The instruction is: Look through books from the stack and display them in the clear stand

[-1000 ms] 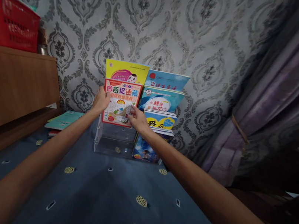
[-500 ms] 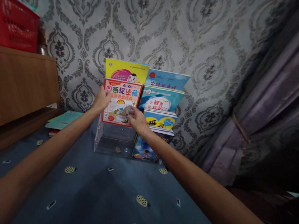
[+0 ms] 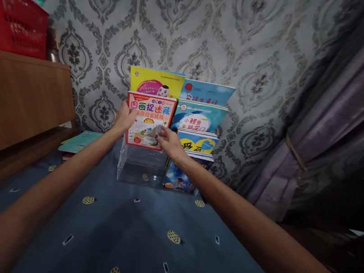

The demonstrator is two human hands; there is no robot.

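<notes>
Honestly, barely anything had shifted in the last second. The red book (image 3: 146, 132) was in the same spot, upright at the left half of the clear rack (image 3: 121, 161), right in front of the yellow book (image 3: 158, 80) and below its top edge. From where I stood, the whole view had just tipped a bit, so everything sat slightly differently.

The left hand (image 3: 124, 119) was pinching the book's left edge, thumb side toward the cover, with the fingertips behind it out of sight. The right hand (image 3: 171, 144) had its fingertips up against the lower right of the cover, fingers bent. Couldn't tell if that one was really pinching or just pressing.

My read: with both hands on it and the book parked like that, this was about steadying or lining it up, and it hadn't been let go. I couldn't make out whether the bottom edge was actually seated on a tier.

To the right, the carp book (image 3: 191, 117) and the dark blue book (image 3: 179, 178) stood in the rack's other column. Off to the left, a green book (image 3: 80, 141) lay on a small pile on the blue cloth (image 3: 141, 244).
</notes>
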